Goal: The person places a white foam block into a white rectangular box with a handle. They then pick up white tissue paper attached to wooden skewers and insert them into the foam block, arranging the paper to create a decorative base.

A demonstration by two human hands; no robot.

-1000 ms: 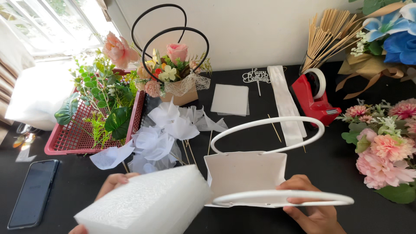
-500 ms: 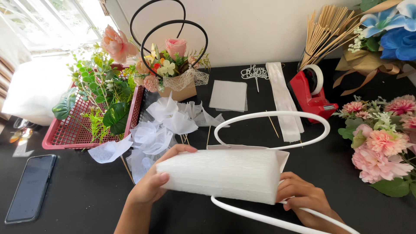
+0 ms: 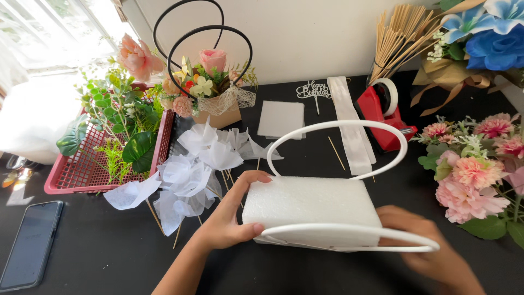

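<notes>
A white foam block (image 3: 314,203) sits inside a white paper bag with two round white handles (image 3: 349,127) on the black table. My left hand (image 3: 232,213) grips the left end of the block, thumb on the near side and fingers over the top. Low at the block's right end, my right hand (image 3: 436,254) holds the bag's right side below the near handle (image 3: 355,234). The bag's walls are mostly hidden by the foam.
White tissue puffs on sticks (image 3: 191,164) lie left of the bag. A red mesh basket (image 3: 82,175) with greenery, a flower arrangement with black hoop handles (image 3: 210,82), a red tape dispenser (image 3: 382,114), pink flowers (image 3: 475,169), a phone (image 3: 30,243) and white ribbon (image 3: 349,120) surround it.
The foam block, held apart at lower left a second ago, has been carried right and lowered between the bag's handles. My left hand stays on its left end.
</notes>
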